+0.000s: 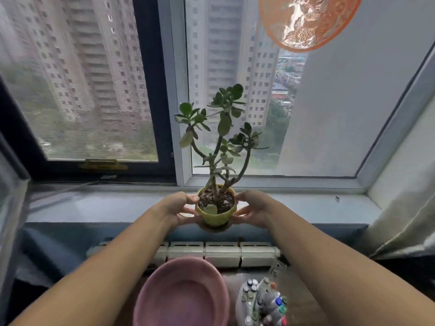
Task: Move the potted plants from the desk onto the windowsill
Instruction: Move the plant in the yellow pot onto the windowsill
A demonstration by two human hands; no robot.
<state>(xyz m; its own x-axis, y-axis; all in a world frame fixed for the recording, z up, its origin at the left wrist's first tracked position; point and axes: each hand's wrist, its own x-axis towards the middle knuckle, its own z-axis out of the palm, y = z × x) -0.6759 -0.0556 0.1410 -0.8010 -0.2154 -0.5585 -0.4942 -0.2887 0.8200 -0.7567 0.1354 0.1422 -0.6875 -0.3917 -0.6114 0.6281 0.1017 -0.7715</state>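
A jade plant in a small yellow-green pot (216, 216) with a brown saucer beneath it is held at the front edge of the grey windowsill (94, 208). My left hand (177, 209) grips the pot's left side. My right hand (253, 209) grips its right side. The pot's base hangs at the sill's front edge; I cannot tell whether it rests on the sill. The plant's branches rise upright in front of the window frame (179, 142).
Below the sill runs a white radiator (221, 254). On the desk beneath my arms sit a pink round dish (183, 295) and a cluster of small bottles (263, 302). A curtain (404, 208) hangs at the right. An orange decal (306, 22) sticks to the glass above.
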